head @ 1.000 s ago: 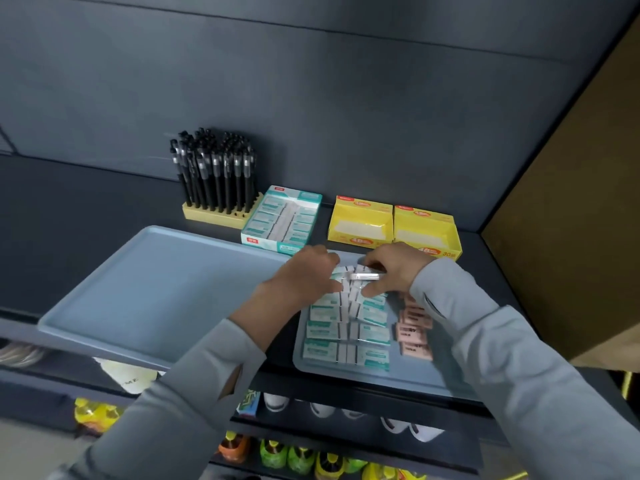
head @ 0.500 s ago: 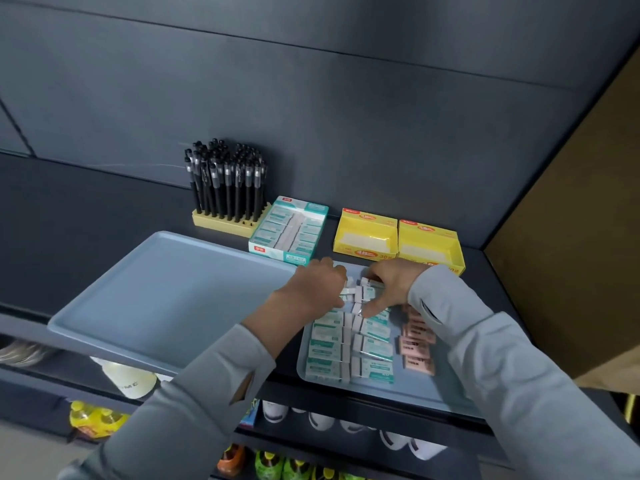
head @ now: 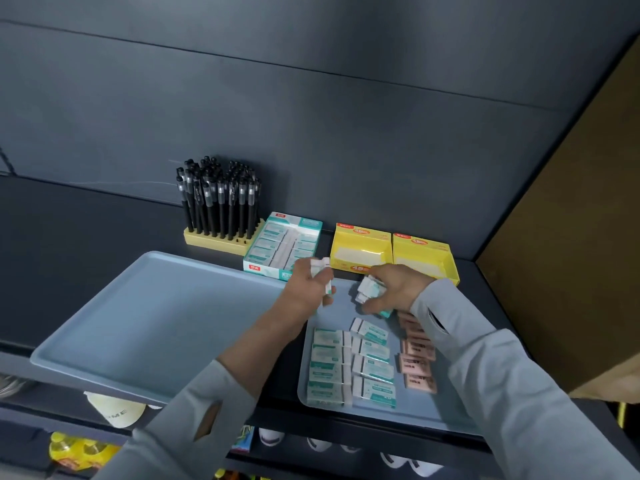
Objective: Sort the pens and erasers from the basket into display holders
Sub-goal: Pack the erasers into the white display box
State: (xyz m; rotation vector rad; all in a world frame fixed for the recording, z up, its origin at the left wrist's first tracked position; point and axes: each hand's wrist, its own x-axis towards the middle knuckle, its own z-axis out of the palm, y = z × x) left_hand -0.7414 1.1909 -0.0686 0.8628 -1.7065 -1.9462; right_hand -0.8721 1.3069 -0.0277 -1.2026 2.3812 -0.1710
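A dark shelf (head: 86, 237) is carrying everything. A large pale-blue tray (head: 138, 323) is lying at 9 o'clock of the hands, and a smaller blue tray (head: 415, 410) is sitting at 6 o'clock of them. Black pens (head: 218, 199) are standing upright in a wooden holder (head: 214, 242) at 11 o'clock. A teal eraser box (head: 284, 244) is sitting just beside the holder at its 3 o'clock. A yellow box (head: 360, 251) and a second yellow box (head: 426, 258) are sitting side by side at 1 o'clock.

The left hand (head: 304, 292) is hovering over the smaller tray's far edge, its fingers curling around a small bunch of white erasers (head: 320, 265). The right hand (head: 398, 289), at its 3 o'clock, is pinching some wrapped erasers (head: 370, 289) between thumb and curled fingers.

Two columns of green-and-white erasers (head: 349, 365) are lying on the smaller tray, with a column of pink erasers (head: 417, 362) at their 3 o'clock.
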